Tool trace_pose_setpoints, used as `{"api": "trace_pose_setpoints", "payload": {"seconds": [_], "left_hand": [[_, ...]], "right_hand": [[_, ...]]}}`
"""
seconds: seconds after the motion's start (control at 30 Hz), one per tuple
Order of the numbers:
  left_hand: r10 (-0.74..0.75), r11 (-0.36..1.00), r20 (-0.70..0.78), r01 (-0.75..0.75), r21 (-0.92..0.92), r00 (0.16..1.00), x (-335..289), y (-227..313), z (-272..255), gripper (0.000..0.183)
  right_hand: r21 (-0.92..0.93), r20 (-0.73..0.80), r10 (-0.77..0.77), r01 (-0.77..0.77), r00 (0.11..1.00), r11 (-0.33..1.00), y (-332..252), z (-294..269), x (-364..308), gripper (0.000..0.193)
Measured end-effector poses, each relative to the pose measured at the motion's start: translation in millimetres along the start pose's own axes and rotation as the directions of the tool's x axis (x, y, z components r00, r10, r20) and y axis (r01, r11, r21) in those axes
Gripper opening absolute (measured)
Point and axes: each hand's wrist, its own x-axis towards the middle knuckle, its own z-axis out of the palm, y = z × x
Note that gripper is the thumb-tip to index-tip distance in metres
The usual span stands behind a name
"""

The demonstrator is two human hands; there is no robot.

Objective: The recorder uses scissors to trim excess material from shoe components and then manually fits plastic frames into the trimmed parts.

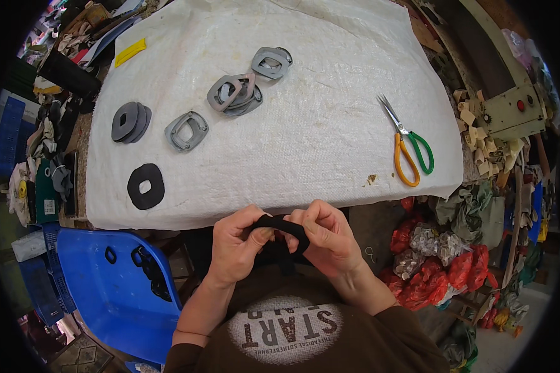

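Note:
Both hands hold a bent black padded ring (pixel 283 225) in front of my body, just off the near edge of the white sheet (pixel 317 149). My left hand (pixel 238 244) pinches its left end between thumb and fingers. At the other end, my right hand (pixel 327 241) grips it the same way. Part of the ring is hidden behind the fingers. On the sheet lie a flat black ring (pixel 137 198), a stack of dark grey pads (pixel 127 132) and a single grey frame (pixel 171 134). Further off are a pile of grey frames (pixel 242 110) and another small stack (pixel 264 69).
Scissors (pixel 399 152) with one orange and one green handle lie at the right, points away. A yellow strip (pixel 130 52) is at the far left. A blue basin (pixel 99 298) below left holds several black rings. Red plastic bags (pixel 417 278) are at the lower right.

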Motion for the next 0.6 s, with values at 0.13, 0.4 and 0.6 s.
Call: {"api": "trace_pose_setpoints", "payload": {"seconds": [0.13,0.4,0.6], "left_hand": [[0.025,1.0,0.016,-0.025,0.011,1.0,1,2,0,0.022],[-0.078,0.997,0.108,0.08,-0.011,0.991,5,9,-6,0.022],[-0.06,0.983,0.073,0.046,0.178,0.996,4,13,-7,0.024]], "right_hand": [[0.086,0.028,0.077,-0.079,0.997,0.993,0,0,0,0.015],[0.082,0.006,0.204,-0.203,0.979,0.976,-10,-4,8,0.015],[-0.245,0.093,0.103,-0.078,0.99,0.966,-15,-12,6,0.014]]}}
